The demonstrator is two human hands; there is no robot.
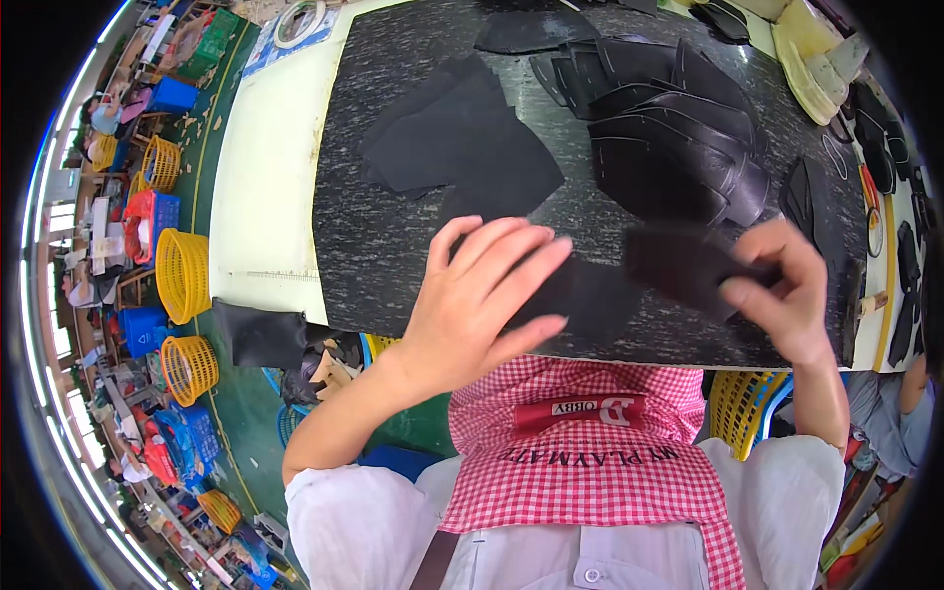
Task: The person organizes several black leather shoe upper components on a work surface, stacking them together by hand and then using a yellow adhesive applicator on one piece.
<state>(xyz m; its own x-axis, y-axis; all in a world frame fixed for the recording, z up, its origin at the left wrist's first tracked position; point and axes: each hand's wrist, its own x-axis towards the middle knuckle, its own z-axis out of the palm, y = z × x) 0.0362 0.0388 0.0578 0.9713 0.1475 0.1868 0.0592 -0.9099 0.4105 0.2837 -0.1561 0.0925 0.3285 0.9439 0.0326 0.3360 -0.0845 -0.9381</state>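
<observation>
My left hand [477, 295] is over the near part of the black speckled mat [393, 280], its fingers spread. Beside its fingertips lies a flat black piece [595, 303], partly covered by the hand. Between thumb and fingers, my right hand [790, 290] pinches the right end of a black piece of leather-like material [678, 264], smeared by motion. Beyond my left hand is a loose pile of matte black cut pieces [457, 147]. Farther right, shiny black pieces with pale edge lines [669, 157] overlap in a fanned stack.
Another black piece [536, 31] lies at the mat's far side. Red-handled scissors [869, 192] and narrow black pieces [808, 202] are at the right. A tape roll [300, 22] sits far left. Yellow baskets [183, 275] stand on the green floor; a co-worker's arm [914, 383] shows at right.
</observation>
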